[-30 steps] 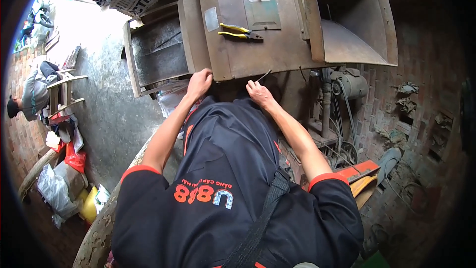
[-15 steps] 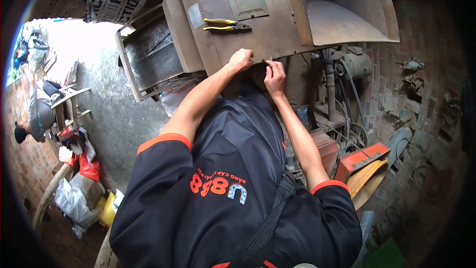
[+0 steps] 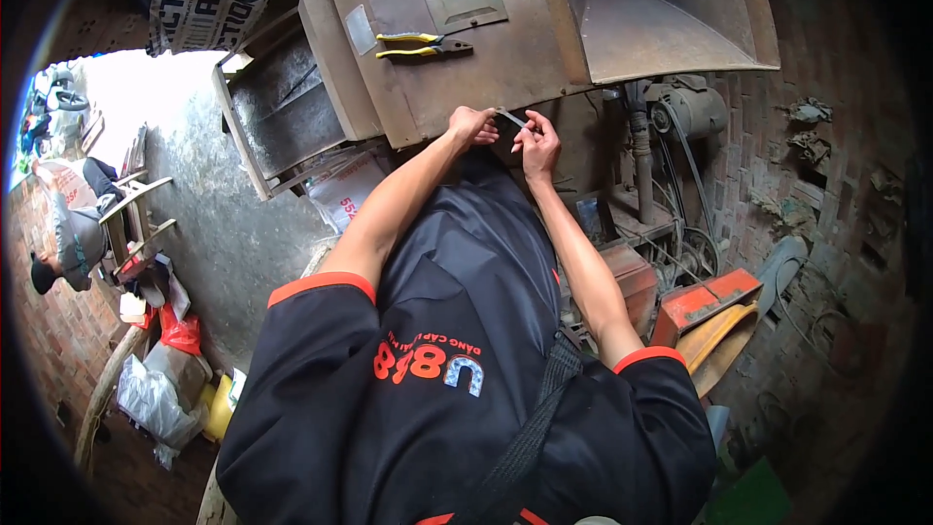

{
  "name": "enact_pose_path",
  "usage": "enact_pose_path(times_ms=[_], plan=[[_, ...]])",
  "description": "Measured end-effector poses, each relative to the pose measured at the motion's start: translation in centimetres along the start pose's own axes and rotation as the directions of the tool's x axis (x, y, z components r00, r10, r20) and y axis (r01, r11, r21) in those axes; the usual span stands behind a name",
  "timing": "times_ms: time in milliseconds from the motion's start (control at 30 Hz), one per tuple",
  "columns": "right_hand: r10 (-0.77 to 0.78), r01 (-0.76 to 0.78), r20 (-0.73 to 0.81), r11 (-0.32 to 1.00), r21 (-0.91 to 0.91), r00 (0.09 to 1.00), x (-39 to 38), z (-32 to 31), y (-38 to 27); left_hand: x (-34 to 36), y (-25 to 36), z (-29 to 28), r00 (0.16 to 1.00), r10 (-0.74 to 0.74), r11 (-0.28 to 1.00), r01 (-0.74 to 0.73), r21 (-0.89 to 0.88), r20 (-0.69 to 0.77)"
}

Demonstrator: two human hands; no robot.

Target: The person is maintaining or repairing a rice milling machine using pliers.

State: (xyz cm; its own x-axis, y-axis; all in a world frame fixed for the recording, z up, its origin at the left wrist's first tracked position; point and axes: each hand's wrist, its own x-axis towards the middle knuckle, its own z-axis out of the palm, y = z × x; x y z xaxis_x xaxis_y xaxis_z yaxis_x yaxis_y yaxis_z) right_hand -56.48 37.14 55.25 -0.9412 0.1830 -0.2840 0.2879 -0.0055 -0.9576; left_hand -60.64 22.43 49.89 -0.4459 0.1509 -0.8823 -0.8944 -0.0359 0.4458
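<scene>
My right hand (image 3: 539, 146) is closed, pinching one end of a thin grey metal piece (image 3: 512, 119), narrow and long like a small spanner. Its other end reaches the fingertips of my left hand (image 3: 472, 126). That hand is closed too, at the lower edge of a brown sheet-metal machine housing (image 3: 525, 58); what its fingers hold is hidden. Pliers (image 3: 423, 46) with yellow and black handles lie on the housing above my left hand, jaws pointing right.
Right of the housing opens a metal hopper (image 3: 671, 34), with a motor (image 3: 692, 109) and belt below. A red metal box (image 3: 705, 304) stands lower right. At far left, a person (image 3: 73, 233) is beside a wooden frame (image 3: 136, 219); plastic bags (image 3: 160, 403) lie nearer.
The thin metal piece now shows between my hands, where it was not visible before. My right hand has turned and dropped slightly from the housing edge. The whole view has shifted a little.
</scene>
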Motion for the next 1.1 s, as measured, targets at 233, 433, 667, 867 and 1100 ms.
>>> enact_pose_path(times_ms=[233, 433, 667, 867, 1100], plan=[[0.088, -0.079, -0.13, 0.994, 0.071, 0.988, -1.8, -0.6, 2.2, 1.0, -1.5, 2.4, 0.983, -0.044, 0.839, 0.132, -0.528, 0.177], [0.466, -0.465, 0.038, 0.87, 0.162, 0.884, -2.8, -1.9, 4.5, 1.2, -3.4, 2.8, 0.998, -0.036, 0.925, 0.05, -0.376, 0.043], [0.597, -0.618, 0.191, 0.783, 0.074, 0.779, -2.6, -0.5, 6.6, 0.0, -4.2, 1.7, 0.997, -0.011, 0.979, -0.005, -0.204, -0.076], [0.519, -0.524, 0.174, 0.851, -0.015, 0.837, -2.4, 0.2, 8.4, -2.6, -1.6, 0.3, 0.883, 0.375, 0.893, -0.263, 0.364, -0.281], [0.523, -0.512, 0.176, 0.852, -0.111, 0.834, -2.1, 1.3, 7.2, -2.9, 1.2, -0.4, 0.638, 0.755, 0.482, -0.387, 0.786, -0.149]])
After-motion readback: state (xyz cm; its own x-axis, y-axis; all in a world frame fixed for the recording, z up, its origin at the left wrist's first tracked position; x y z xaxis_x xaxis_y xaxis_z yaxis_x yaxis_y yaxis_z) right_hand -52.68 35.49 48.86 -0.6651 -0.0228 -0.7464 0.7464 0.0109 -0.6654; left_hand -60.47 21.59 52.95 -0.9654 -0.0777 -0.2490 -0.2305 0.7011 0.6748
